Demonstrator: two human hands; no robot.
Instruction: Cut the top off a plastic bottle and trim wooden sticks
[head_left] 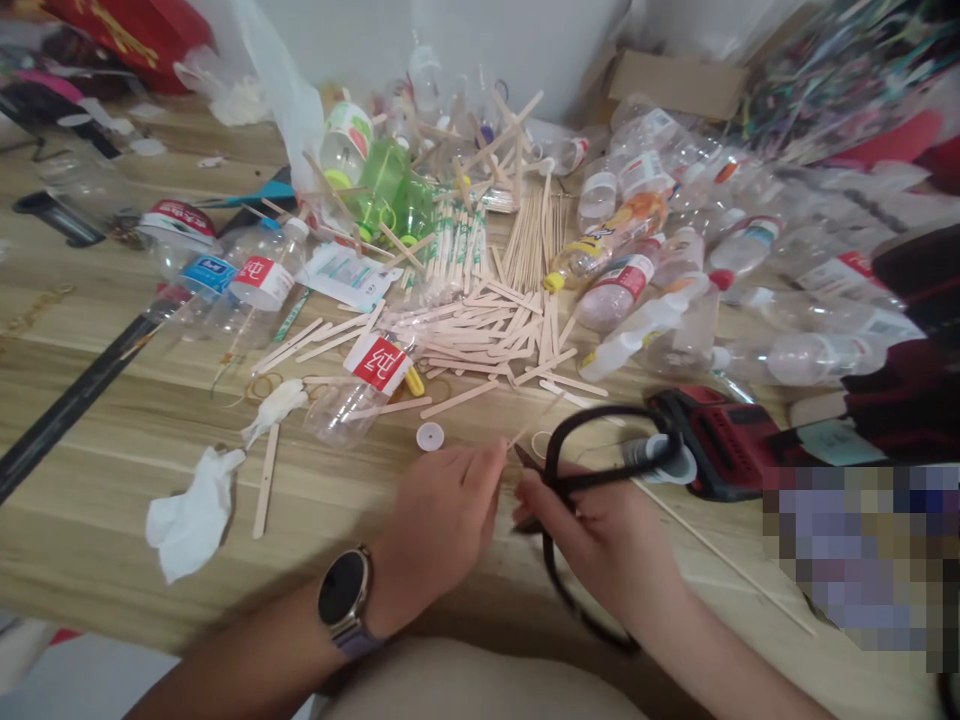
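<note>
My left hand [446, 510], with a watch on its wrist, is closed in a pinch on a thin wooden stick [517, 437] whose tip sticks out past the fingers. My right hand [596, 530] grips black scissors [555, 470] with large looped handles, their blades close to my left fingertips. A white plastic disc [430, 437] lies just beyond my left hand. An empty bottle with a red label [379, 362] lies on its side near a pile of flat wooden sticks [480, 335].
Many clear bottles [675, 240] lie at the right, beside a red and black power tool [712, 435]. Crumpled tissue [196, 510], a flat stick [265, 482] and a long black bar [75, 400] are on the wooden table [97, 540] at the left. Green bottles [382, 185] stand at the back.
</note>
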